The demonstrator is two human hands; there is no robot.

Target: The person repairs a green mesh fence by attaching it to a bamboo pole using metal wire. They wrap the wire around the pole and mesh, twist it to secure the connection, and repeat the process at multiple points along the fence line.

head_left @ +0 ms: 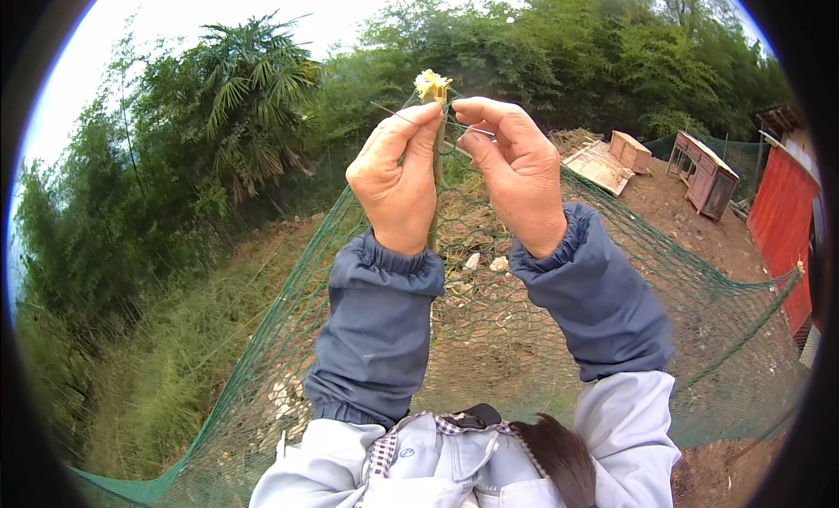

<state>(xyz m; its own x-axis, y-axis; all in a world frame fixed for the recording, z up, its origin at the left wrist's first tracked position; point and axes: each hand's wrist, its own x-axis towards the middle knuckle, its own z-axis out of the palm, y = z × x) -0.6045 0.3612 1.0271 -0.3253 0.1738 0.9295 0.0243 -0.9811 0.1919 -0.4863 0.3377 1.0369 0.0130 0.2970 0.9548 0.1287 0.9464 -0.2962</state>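
Both my hands are raised at the top of a wooden post (440, 150), whose pale, splintered head (432, 83) sticks up between them. A thin wire (393, 113) runs across the post there. My left hand (398, 180) pinches the wire on the left side, thumb against forefinger. On the right, my right hand (517, 172) has thumb and bent forefinger closed on the wire's other part, with a short end showing between them. Green netting (489, 320) hangs from the post top and spreads down to both sides, behind my sleeved forearms.
At the right, wooden hutches (703, 172) and a flat wooden panel (601, 165) stand on sloping bare soil, near a red wall (784, 220). A second stake (800, 268) holds the net's right corner. Grass, bamboo and a palm (253, 106) grow at the left.
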